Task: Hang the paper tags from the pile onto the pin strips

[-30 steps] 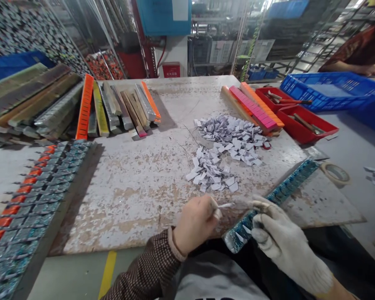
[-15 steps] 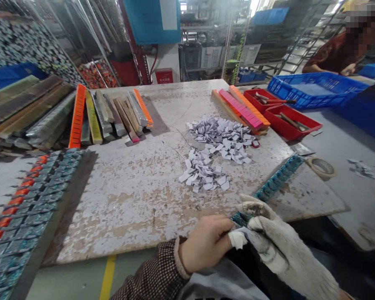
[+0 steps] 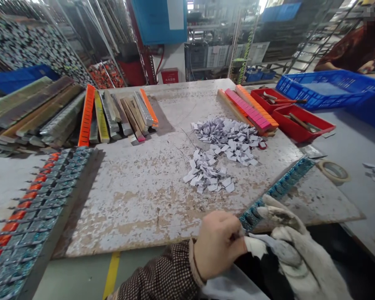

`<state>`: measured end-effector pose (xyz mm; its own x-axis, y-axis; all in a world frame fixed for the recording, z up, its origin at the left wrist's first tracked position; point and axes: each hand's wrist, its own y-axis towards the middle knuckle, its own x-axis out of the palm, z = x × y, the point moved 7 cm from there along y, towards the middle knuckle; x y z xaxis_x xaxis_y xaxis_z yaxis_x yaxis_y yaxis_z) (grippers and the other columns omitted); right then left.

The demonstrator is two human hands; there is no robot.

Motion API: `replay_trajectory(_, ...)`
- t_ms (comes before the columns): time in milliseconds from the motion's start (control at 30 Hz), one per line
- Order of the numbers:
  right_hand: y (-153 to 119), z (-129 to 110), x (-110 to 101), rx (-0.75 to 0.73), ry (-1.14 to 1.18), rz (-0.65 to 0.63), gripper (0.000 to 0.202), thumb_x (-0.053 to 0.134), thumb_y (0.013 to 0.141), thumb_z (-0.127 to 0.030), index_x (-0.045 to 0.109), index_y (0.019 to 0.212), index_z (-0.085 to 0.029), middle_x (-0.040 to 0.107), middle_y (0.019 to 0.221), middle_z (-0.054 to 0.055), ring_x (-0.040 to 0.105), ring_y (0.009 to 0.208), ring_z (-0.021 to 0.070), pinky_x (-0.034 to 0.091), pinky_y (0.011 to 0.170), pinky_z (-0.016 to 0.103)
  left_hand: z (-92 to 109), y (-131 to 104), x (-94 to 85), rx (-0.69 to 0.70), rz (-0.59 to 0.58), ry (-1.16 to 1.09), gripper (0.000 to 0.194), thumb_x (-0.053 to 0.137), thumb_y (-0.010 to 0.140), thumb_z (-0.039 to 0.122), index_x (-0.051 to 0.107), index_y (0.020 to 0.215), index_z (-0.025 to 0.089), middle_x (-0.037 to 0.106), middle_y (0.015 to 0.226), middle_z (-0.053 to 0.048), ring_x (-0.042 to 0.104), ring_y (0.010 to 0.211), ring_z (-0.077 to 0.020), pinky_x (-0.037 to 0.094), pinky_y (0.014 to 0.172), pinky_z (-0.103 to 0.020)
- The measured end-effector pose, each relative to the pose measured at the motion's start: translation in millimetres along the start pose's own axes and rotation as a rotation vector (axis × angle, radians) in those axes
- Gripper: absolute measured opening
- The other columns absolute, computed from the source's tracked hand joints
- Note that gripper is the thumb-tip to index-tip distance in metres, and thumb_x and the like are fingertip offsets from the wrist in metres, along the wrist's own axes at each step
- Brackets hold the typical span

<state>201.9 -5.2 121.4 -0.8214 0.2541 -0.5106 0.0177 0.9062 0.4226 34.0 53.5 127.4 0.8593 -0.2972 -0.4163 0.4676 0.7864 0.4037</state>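
My left hand (image 3: 220,246) is bare, with white tape on the thumb. It is closed at the near end of a teal glittery strip (image 3: 276,189), its fingertips pinched on something I cannot make out. Just to its right is my right hand (image 3: 300,246), in a worn white glove, its fingers curled around a small white piece (image 3: 265,238) beside the strip. The strip lies slantwise over the table's front right edge. Beyond the hands, small white pieces (image 3: 209,171) are heaped on the worn table (image 3: 137,200).
Wrapped teal and orange bars (image 3: 46,208) lie at the left, below stacked wooden bars (image 3: 40,108). Pink and orange bars (image 3: 246,108), red trays (image 3: 303,125), a tape roll (image 3: 333,171) and a blue crate (image 3: 328,89) are on the right. A person (image 3: 346,50) is behind.
The view has shifted slightly left, so things appear further right. My left hand is nearer the strip's end, and more of the strip shows between the hands.
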Motion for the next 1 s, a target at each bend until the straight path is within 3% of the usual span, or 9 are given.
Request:
replay_trajectory(67, -2, -5, 8, -0.031, 0.001, 0.024, 0.014, 0.058, 0.097, -0.021, 0.068, 0.105, -0.028, 0.060, 0.144, 0.008, 0.066, 0.125, 0.0271, 0.064, 0.095, 0.033, -3, -3, 4.3, -0.004, -0.044, 0.021, 0.056, 0.039, 0.105, 0.059, 0.035, 0.063, 0.021, 0.046, 0.061, 0.001, 0.041, 0.059, -0.0135, 0.028, 0.055, -0.028)
replay_trajectory(200, 0, -6, 22, -0.038, 0.020, -0.044, 0.022, 0.048, 0.103, -0.027, 0.063, 0.119, -0.025, 0.066, 0.135, 0.013, 0.070, 0.118, 0.0283, 0.067, 0.088, 0.036, 4, -11, 19.0, 0.119, -0.249, -0.093, 0.046, 0.039, 0.107, 0.049, 0.041, 0.069, 0.022, 0.053, 0.068, -0.001, 0.047, 0.063, -0.0139, 0.037, 0.061, -0.026)
replay_trajectory(267, 3, -5, 19, -0.055, -0.039, -0.051, 0.021, 0.049, 0.103, -0.028, 0.065, 0.116, -0.023, 0.063, 0.139, 0.014, 0.071, 0.117, 0.0289, 0.067, 0.087, 0.037, 0, -9, 20.3, 0.159, -0.308, -0.038, 0.038, 0.045, 0.105, 0.042, 0.048, 0.074, 0.021, 0.057, 0.071, -0.001, 0.051, 0.065, -0.0145, 0.042, 0.064, -0.027)
replay_trajectory(367, 11, 0, 4, -0.118, -0.225, 0.024, 0.015, 0.051, 0.101, -0.024, 0.065, 0.097, -0.024, 0.064, 0.137, 0.013, 0.067, 0.122, 0.0289, 0.066, 0.089, 0.040, -26, 8, 11.7, 0.072, -0.316, 0.369, 0.014, 0.060, 0.098, 0.034, 0.060, 0.095, 0.020, 0.065, 0.086, -0.004, 0.059, 0.079, -0.0200, 0.048, 0.071, -0.031)
replay_trajectory(467, 17, 6, 0, -0.194, -0.425, 0.056, 0.016, 0.055, 0.099, -0.022, 0.060, 0.084, -0.025, 0.070, 0.120, 0.012, 0.060, 0.130, 0.0319, 0.061, 0.098, 0.051, -61, 31, -4.0, -0.114, -0.324, 0.807, 0.016, 0.063, 0.095, 0.023, 0.059, 0.109, 0.016, 0.067, 0.101, -0.010, 0.062, 0.093, -0.0266, 0.052, 0.078, -0.037)
replay_trajectory(533, 19, 10, 8, -0.235, -0.524, 0.006, 0.015, 0.061, 0.096, -0.021, 0.058, 0.082, -0.024, 0.070, 0.115, 0.011, 0.059, 0.131, 0.0336, 0.054, 0.105, 0.058, -76, 42, -7.5, -0.162, -0.363, 0.915, 0.011, 0.059, 0.096, 0.017, 0.059, 0.107, 0.014, 0.066, 0.103, -0.012, 0.063, 0.097, -0.0287, 0.053, 0.079, -0.038)
replay_trajectory(767, 22, 7, 35, -0.346, -0.684, -0.124, 0.007, 0.058, 0.093, -0.012, 0.060, 0.089, -0.018, 0.068, 0.108, 0.011, 0.062, 0.123, 0.0331, 0.049, 0.110, 0.060, -93, 49, -3.7, -0.158, -0.411, 0.895, 0.010, 0.052, 0.098, 0.011, 0.060, 0.102, 0.015, 0.068, 0.102, -0.011, 0.066, 0.098, -0.0274, 0.053, 0.081, -0.037)
replay_trajectory(1000, 29, 6, 35, -0.360, -0.722, -0.185, 0.018, 0.048, 0.096, -0.014, 0.060, 0.084, -0.018, 0.067, 0.108, 0.018, 0.068, 0.110, 0.0316, 0.063, 0.092, 0.051, -87, 39, -20.6, -0.216, -0.309, 0.817, 0.003, 0.056, 0.097, 0.016, 0.058, 0.100, 0.018, 0.068, 0.100, -0.007, 0.066, 0.096, -0.0230, 0.053, 0.081, -0.033)
